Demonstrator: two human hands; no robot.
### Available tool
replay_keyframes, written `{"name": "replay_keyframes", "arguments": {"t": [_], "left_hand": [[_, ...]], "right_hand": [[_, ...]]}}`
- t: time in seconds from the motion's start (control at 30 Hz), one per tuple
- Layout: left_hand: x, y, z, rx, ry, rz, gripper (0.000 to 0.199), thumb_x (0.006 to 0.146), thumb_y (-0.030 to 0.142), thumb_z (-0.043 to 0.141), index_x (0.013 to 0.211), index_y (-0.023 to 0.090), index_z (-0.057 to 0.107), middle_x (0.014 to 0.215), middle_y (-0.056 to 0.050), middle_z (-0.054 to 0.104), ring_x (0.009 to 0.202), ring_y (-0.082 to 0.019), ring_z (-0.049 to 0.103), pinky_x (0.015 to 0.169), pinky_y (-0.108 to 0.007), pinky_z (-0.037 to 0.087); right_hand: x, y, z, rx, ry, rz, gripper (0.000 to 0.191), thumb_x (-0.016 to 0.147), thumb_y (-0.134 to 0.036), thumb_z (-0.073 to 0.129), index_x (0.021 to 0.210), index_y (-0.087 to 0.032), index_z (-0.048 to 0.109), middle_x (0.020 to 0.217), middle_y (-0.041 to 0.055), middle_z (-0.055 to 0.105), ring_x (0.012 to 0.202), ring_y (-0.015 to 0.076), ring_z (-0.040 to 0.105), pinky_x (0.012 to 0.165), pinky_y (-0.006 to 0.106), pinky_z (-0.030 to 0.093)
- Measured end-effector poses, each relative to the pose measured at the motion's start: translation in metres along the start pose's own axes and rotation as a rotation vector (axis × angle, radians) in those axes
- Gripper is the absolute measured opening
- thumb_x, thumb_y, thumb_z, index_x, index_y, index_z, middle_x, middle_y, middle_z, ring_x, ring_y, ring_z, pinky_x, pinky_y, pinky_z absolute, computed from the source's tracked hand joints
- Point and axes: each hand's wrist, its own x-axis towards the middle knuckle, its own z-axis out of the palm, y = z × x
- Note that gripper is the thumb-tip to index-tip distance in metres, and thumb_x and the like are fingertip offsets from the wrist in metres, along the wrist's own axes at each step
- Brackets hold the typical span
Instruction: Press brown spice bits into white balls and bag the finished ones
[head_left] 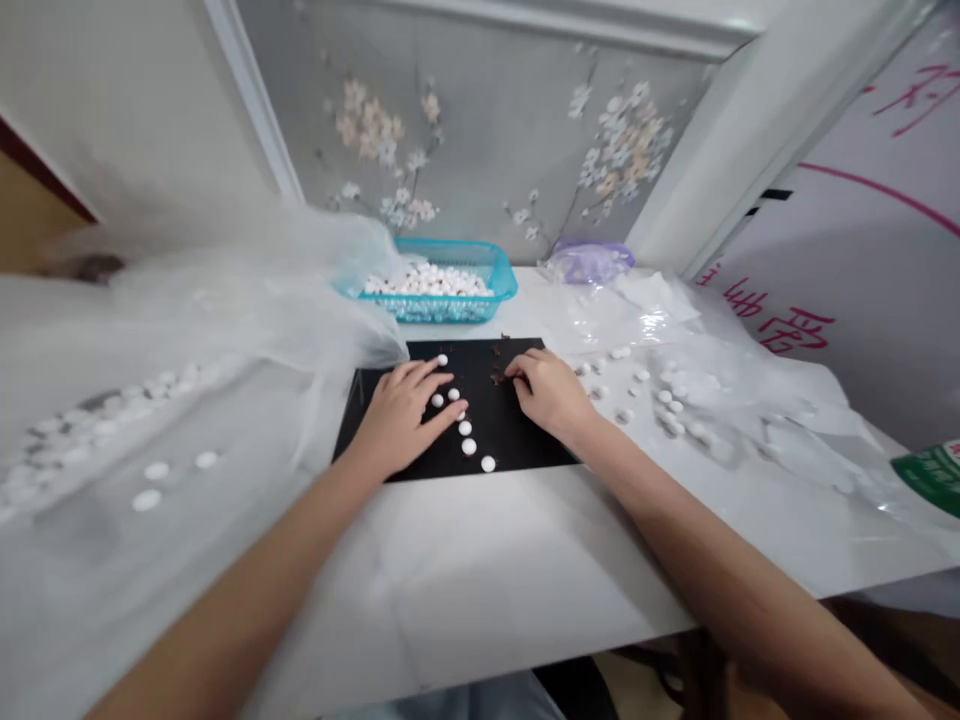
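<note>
Right hand [553, 393], its hold unclear

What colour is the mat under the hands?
The mat is plain black, seen best in the head view.

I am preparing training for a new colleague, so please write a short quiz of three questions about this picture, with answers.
1. What colour are the round pieces on the black mat?
A) green
B) white
C) red
2. Which hand is nearer to the small brown pieces?
3. True or false: the blue basket stands on the mat.

Key:
1. B
2. The right hand.
3. False; the blue basket stands beyond the mat's far edge.
</note>
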Motion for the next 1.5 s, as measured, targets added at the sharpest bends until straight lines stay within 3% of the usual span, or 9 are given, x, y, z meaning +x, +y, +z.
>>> {"name": "replay_keyframes", "arguments": {"t": [0.2,0.33,0.53,0.73,0.9,1.1,1.33,1.5], "left_hand": [[0.016,-0.011,0.001,0.121,0.045,-0.046,0.041,0.089,0.044,0.042,0.118,0.021,0.06,0.133,-0.01,0.054,0.123,-0.029,0.044,0.102,-0.046,0.032],[0.027,-0.019,0.006,0.09,0.077,-0.029,0.037,0.089,0.04,0.045,0.114,0.02,0.062,0.127,-0.011,0.059,0.118,-0.032,0.048,0.099,-0.051,0.033],[0.02,-0.015,0.002,-0.001,0.114,0.04,0.026,0.087,0.032,0.047,0.103,0.024,0.066,0.11,-0.008,0.068,0.108,-0.029,0.055,0.096,-0.048,0.035],[0.013,-0.014,-0.002,-0.186,0.19,-0.007,0.023,0.085,0.023,0.048,0.102,0.024,0.064,0.107,-0.007,0.067,0.104,-0.026,0.057,0.095,-0.044,0.038],[0.011,0.002,0.002,-0.422,0.305,-0.135,0.029,0.092,0.033,0.037,0.112,0.02,0.053,0.102,-0.009,0.067,0.095,-0.019,0.063,0.081,-0.032,0.049],[0.007,0.025,0.01,-0.836,0.274,-0.244,0.028,0.087,0.04,0.049,0.102,0.019,0.058,0.082,-0.005,0.067,0.077,-0.017,0.064,0.071,-0.029,0.049],[0.01,0.015,0.013,-0.892,0.3,-0.313,0.032,0.083,0.043,0.053,0.098,0.017,0.06,0.073,-0.003,0.065,0.067,-0.014,0.06,0.067,-0.027,0.049],[0.01,0.017,0.01,-0.912,0.303,-0.337,0.029,0.081,0.041,0.055,0.096,0.016,0.061,0.072,-0.003,0.064,0.065,-0.014,0.059,0.067,-0.027,0.049]], "right_hand": [[0.004,-0.011,0.0,0.063,0.077,0.01,0.025,0.081,-0.005,0.042,0.086,-0.015,0.065,0.09,0.0092,0.066,0.09,0.0223,0.056,0.079,0.033,0.04],[0.006,-0.011,0.003,0.069,0.12,0.013,0.02,0.076,-0.005,0.048,0.081,-0.016,0.065,0.086,0.0076,0.067,0.086,0.0211,0.057,0.075,0.031,0.04],[0.006,-0.007,0.008,0.073,0.13,0.013,0.025,0.076,-0.003,0.045,0.084,-0.016,0.066,0.087,0.0082,0.067,0.086,0.0215,0.058,0.076,0.031,0.041],[0.007,-0.002,0.012,0.149,0.141,0.009,0.027,0.08,-0.003,0.041,0.087,-0.014,0.065,0.09,0.0088,0.064,0.085,0.0182,0.059,0.078,0.028,0.044],[0.005,-0.005,0.014,0.205,0.161,-0.006,0.026,0.081,-0.002,0.042,0.089,-0.014,0.064,0.09,0.0082,0.063,0.083,0.0155,0.059,0.077,0.026,0.046],[0.004,-0.006,0.012,0.186,0.164,-0.001,0.021,0.08,-0.006,0.049,0.09,-0.013,0.066,0.092,0.01,0.063,0.088,0.0192,0.058,0.082,0.03,0.046],[0.004,0.0,0.009,0.13,0.164,0.038,0.026,0.082,-0.01,0.048,0.1,-0.013,0.066,0.102,0.0125,0.061,0.098,0.0225,0.052,0.088,0.035,0.043],[0.005,0.003,0.008,0.108,0.158,0.057,0.022,0.08,-0.008,0.048,0.093,-0.013,0.066,0.098,0.0106,0.061,0.095,0.022,0.052,0.085,0.033,0.043]]}}
